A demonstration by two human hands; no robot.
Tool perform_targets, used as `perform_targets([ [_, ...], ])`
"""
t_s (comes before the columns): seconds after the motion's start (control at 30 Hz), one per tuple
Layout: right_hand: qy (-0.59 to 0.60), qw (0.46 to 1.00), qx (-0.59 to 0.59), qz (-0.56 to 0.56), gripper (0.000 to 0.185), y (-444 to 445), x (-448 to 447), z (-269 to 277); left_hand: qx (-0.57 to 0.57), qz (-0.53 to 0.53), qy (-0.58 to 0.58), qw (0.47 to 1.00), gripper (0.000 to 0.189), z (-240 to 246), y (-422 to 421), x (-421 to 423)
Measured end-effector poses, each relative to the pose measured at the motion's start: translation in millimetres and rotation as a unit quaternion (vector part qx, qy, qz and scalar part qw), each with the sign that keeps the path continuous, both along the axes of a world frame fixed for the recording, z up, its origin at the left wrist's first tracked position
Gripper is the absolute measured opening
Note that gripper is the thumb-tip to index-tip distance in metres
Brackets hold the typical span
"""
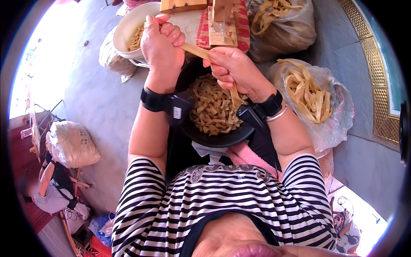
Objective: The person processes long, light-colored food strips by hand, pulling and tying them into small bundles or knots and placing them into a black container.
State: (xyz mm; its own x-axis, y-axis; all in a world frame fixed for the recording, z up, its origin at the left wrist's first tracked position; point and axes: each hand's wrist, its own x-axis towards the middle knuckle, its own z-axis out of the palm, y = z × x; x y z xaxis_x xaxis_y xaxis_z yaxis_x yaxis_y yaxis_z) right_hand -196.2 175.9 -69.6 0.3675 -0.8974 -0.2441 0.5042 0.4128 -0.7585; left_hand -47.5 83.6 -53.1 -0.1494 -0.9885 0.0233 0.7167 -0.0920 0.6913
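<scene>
A flat, tan, pliable strip is stretched between my two hands, above the bowl's far side. My left hand is closed around its left end. The fingers of my right hand pinch it further along, and a tail of it hangs below that hand towards the bowl. Short, tan, knotted-looking pieces heap up inside a round black bowl near my lap. What the strip is made of cannot be told. My left fist hides its tip.
Beyond my left hand stands a white bucket with similar pieces. Plastic bags of long strips sit at right and upper right. Wooden blocks rest on a red patterned cloth ahead. At far left are a white sack and another person.
</scene>
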Motion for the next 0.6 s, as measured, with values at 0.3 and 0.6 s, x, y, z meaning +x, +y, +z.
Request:
perform_targets([
  [0.3,0.480,0.779,-0.313,-0.257,0.018,11,-8,-15,-0.510,0.094,-0.465,0.718,0.014,-14,52,-43],
  [0.6,0.131,0.969,-0.005,-0.211,0.031,10,-6,-10,-0.264,-0.062,-0.545,0.793,0.011,-13,53,-28],
])
